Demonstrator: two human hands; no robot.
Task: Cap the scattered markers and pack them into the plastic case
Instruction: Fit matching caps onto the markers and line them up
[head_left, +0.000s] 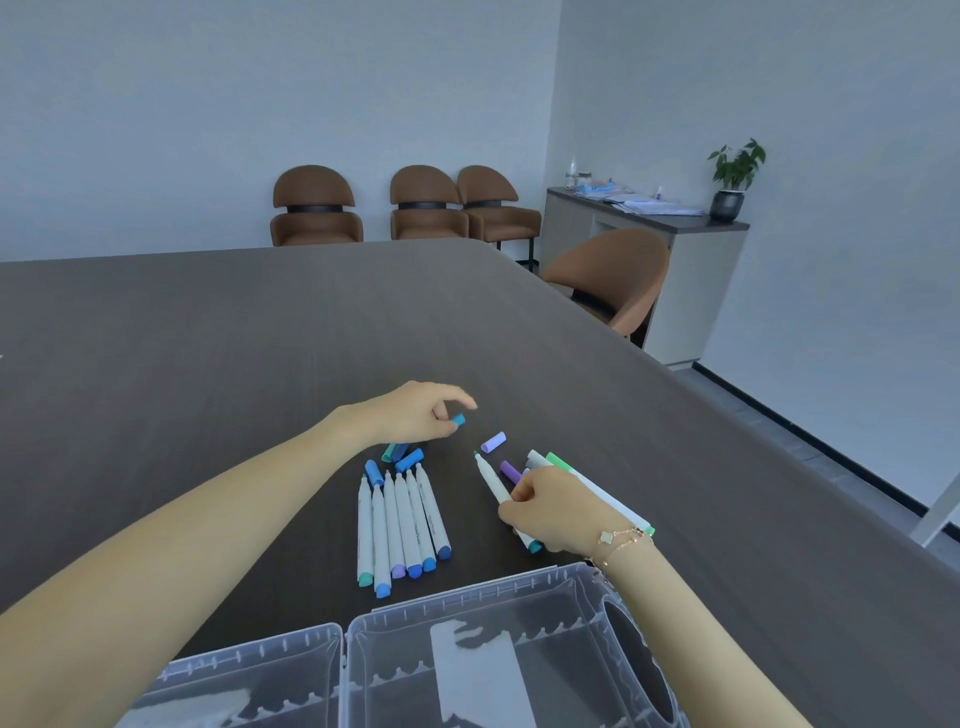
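Left hand: the left hand (415, 415) pinches a small blue cap (457, 420) between thumb and fingertips, just above the worktop (208, 338); its grip is closed on that cap, probably to bring it to the bare tip opposite.
Right hand: the right hand (550, 506) grips an uncapped marker (491, 480), fingers curled round the barrel, its teal tip pointing up and left toward the cap, so the two can be joined.
Row of markers: six markers (402, 525) lie side by side between the hands, tips away from the person, coloured ends toward the case; apparently uncapped and waiting their turn.
Loose caps: about three blue or teal caps (408, 460) lie at the top of that row, partly under the left hand, and one lilac cap (493, 441) lies apart, nearer the right hand.
Behind the right hand: a green-capped marker (587, 483), a purple-capped one (510, 472) and at least one more, partly hidden; the count is unsure.
Plastic case: the clear plastic case (467, 603) lies open at the near edge of the worktop; no marker visible in it.
Stage: capping is under way, by this judgement; packing not begun.
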